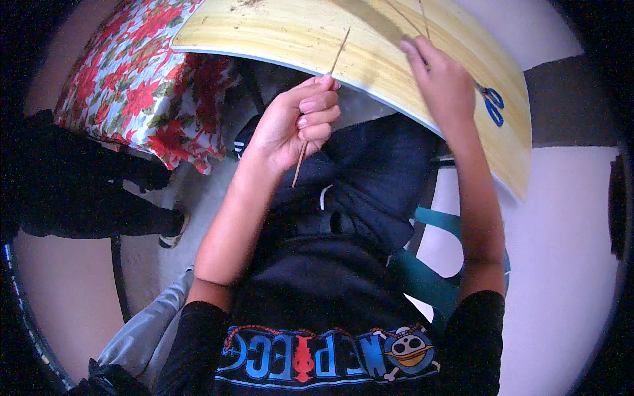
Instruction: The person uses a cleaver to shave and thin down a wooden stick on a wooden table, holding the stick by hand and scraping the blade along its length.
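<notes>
My left hand (309,116) is closed around a thin brown stick (340,51), held at a slant over my lap by the near edge of the yellow tabletop (277,44). The stick's tapered upper end reaches over the table and its other end sticks out below my fist. Above the tabletop's right part, my right hand (443,79) is slightly blurred, with its fingertips pinched at a thin brown strand (424,17) that runs up out of view. A second thin line slants near it. Scissors with blue handles (487,94) lie beside my right wrist, their blades mostly hidden.
Small brown bits are scattered on the table's far left. A red-flowered cloth (141,99) hangs at the left. Beyond it, a person in dark clothing (84,188) is partly visible. A green plastic chair (431,277) is at my right side, near a pale wall (559,277).
</notes>
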### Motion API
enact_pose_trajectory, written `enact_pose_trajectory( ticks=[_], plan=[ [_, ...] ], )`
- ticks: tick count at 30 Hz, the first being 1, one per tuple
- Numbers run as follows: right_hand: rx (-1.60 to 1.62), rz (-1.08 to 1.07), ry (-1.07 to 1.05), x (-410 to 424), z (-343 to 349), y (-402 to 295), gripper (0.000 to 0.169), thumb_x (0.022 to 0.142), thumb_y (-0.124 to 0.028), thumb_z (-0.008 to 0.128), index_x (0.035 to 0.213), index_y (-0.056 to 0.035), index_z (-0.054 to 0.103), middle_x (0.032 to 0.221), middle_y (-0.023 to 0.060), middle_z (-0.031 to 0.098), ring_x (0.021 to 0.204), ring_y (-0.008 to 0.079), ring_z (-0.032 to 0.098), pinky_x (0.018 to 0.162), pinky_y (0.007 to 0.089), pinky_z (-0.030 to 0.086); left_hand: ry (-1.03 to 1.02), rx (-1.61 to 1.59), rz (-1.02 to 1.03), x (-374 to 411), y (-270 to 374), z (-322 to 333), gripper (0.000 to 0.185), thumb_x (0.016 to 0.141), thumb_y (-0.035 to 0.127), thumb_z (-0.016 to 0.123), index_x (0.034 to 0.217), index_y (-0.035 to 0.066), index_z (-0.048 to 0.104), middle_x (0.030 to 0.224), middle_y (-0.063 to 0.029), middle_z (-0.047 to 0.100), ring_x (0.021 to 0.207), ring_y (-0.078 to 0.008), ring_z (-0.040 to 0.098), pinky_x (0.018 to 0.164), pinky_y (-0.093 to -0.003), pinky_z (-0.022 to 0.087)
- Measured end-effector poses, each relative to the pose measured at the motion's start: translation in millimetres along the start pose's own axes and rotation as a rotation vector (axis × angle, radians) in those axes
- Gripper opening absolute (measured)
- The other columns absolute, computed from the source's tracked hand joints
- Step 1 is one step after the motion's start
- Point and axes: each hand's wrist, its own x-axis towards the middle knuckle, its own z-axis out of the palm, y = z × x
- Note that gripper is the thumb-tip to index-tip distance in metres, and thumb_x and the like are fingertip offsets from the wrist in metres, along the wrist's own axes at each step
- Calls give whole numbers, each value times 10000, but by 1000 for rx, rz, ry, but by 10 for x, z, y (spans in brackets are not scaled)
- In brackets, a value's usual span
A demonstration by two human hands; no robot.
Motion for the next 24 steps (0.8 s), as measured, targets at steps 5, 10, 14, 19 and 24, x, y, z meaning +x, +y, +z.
enact_pose_trajectory(
  ticks=[5,10,14,19,24],
  plan=[
    [51,-98,7,-78,-107,-292,284,1014,-429,577,1042,-165,680,826,151,714,707,389,696,600,502,550,-98,-249,-83,78,-62,-55,208,1115,165,407,1080,-12,509,647,31,372,505,-64,295,406,-235,218],
    [-91,59,64,105,11,76,215,1003,-377,606,990,-170,663,811,122,704,677,340,704,555,457,547,-124,-185,-109,121,-34,30,219,1117,176,407,1078,-9,517,649,37,367,506,-62,290,401,-233,212],
    [56,-152,84,-96,-227,-341,261,1010,-431,579,1000,-186,669,777,120,712,688,309,713,547,437,549,-1,16,2,116,-56,-19,179,1102,166,449,1044,12,522,645,53,360,505,-47,281,397,-221,203],
    [-222,-92,-13,125,-73,26,209,983,-394,618,994,-192,669,830,68,722,654,281,710,535,422,562,49,71,27,138,-93,-5,146,1084,147,487,1012,28,531,645,56,371,499,-42,274,397,-212,194],
    [-182,-292,13,-65,-161,-200,196,994,-391,600,1008,-204,658,787,76,691,625,271,713,502,421,553,17,9,-4,108,-131,75,149,1083,139,485,1013,14,525,634,51,374,496,-44,280,394,-217,209]
  ],
)
